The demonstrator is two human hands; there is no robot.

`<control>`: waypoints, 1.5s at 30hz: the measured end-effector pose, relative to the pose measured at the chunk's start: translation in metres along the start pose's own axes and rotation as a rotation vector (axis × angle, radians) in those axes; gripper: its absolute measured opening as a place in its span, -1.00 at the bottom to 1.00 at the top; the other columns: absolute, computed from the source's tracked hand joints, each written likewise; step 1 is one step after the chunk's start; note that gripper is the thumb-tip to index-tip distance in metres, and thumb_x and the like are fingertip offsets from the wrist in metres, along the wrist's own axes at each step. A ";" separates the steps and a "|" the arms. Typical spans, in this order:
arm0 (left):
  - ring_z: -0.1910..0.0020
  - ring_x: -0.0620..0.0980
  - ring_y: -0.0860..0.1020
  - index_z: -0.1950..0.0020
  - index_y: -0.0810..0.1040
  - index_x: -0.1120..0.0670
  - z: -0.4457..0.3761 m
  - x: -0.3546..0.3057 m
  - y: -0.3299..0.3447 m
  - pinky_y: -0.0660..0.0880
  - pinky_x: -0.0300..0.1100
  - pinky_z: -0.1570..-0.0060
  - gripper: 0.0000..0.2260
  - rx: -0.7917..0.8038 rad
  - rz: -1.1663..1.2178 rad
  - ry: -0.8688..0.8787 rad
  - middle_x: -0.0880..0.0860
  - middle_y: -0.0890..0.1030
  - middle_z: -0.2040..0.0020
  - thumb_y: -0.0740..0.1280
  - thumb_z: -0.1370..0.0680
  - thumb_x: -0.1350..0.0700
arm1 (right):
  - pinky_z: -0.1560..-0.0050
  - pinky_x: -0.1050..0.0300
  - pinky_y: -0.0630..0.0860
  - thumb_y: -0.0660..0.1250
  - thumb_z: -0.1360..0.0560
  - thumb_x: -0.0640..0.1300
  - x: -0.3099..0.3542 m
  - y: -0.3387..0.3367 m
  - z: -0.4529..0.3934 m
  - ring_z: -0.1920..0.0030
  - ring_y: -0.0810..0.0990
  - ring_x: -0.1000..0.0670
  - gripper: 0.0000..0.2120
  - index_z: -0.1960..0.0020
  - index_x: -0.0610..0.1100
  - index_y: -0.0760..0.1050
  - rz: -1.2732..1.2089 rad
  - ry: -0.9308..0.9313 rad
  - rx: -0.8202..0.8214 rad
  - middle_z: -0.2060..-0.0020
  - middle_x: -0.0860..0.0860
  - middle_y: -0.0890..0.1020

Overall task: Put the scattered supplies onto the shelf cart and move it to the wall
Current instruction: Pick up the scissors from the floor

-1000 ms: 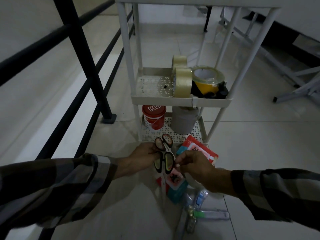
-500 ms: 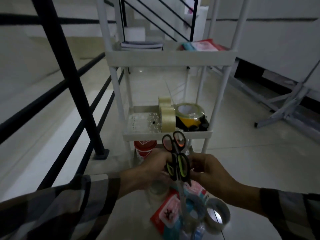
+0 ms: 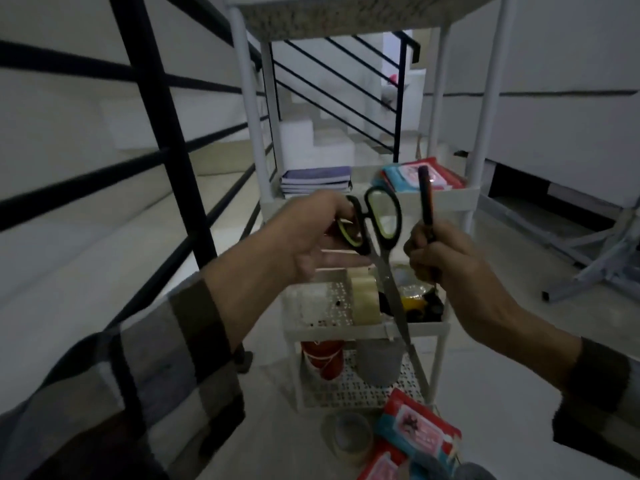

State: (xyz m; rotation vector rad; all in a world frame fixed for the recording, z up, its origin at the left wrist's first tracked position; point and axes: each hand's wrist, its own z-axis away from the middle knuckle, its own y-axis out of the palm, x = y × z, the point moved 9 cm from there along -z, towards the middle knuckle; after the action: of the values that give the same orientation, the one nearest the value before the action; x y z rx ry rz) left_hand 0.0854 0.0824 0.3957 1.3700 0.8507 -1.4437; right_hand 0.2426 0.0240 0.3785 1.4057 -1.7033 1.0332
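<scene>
My left hand point(image 3: 311, 237) grips the black and yellow-green scissors point(image 3: 381, 237) by a handle loop, blades pointing down in front of the white shelf cart point(image 3: 460, 199). My right hand point(image 3: 446, 261) holds a second pair of scissors point(image 3: 425, 202) with dark, orange-edged handles, upright and seen edge on. Both hands hover in front of the cart, between its upper and middle shelves. The middle shelf carries tape rolls point(image 3: 363, 299). On the floor before the cart lie a tape roll point(image 3: 349, 438) and red packets point(image 3: 415, 427).
A black stair railing point(image 3: 162, 133) runs close on the left. The upper shelf holds stacked notebooks point(image 3: 315, 180) and red and blue packets point(image 3: 412, 176). A red can point(image 3: 322, 358) and a grey container point(image 3: 379, 362) stand on the bottom shelf. A grey metal frame point(image 3: 595, 258) lies at right.
Both hands rose from floor level to between the middle and upper shelves. The two pairs of scissors, held together before, are now apart, one in each hand.
</scene>
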 end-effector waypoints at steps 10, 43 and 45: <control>0.05 0.31 0.65 0.04 0.51 0.28 0.022 -0.034 -0.037 0.65 0.29 -0.04 -0.89 -0.140 0.565 0.006 0.31 0.61 0.06 0.21 -0.62 0.36 | 0.09 0.47 0.51 0.42 -0.30 0.25 0.088 0.000 -0.028 0.02 0.54 0.35 -0.53 -0.12 0.05 0.57 0.661 -0.217 0.040 0.08 0.23 0.58; -0.43 -0.01 0.48 -0.40 0.53 0.02 -0.003 -0.017 -0.041 -0.10 0.53 -0.49 -0.47 -0.631 -1.316 0.894 -0.06 0.57 -0.32 0.25 -0.55 -0.26 | 0.08 0.19 0.52 0.56 -0.45 0.01 0.026 0.043 -0.180 0.15 0.59 0.15 -0.78 -0.08 0.00 0.75 0.786 0.012 0.376 0.08 0.08 0.71; -0.34 -0.02 0.50 -0.31 0.55 -0.02 -0.004 -0.019 -0.040 -0.08 0.51 -0.50 -0.56 -0.668 -1.281 0.882 -0.09 0.58 -0.22 0.25 -0.56 -0.25 | 0.08 0.21 0.51 0.58 -0.44 -0.10 0.033 0.036 -0.182 0.12 0.60 0.16 -0.68 -0.19 -0.02 0.68 0.797 -0.010 0.300 0.04 0.06 0.69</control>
State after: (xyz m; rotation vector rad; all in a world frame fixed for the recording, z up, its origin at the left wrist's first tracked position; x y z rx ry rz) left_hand 0.0473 0.1019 0.4093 0.8279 2.8273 -1.0502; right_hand 0.2047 0.1759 0.4837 0.8723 -2.2464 1.7624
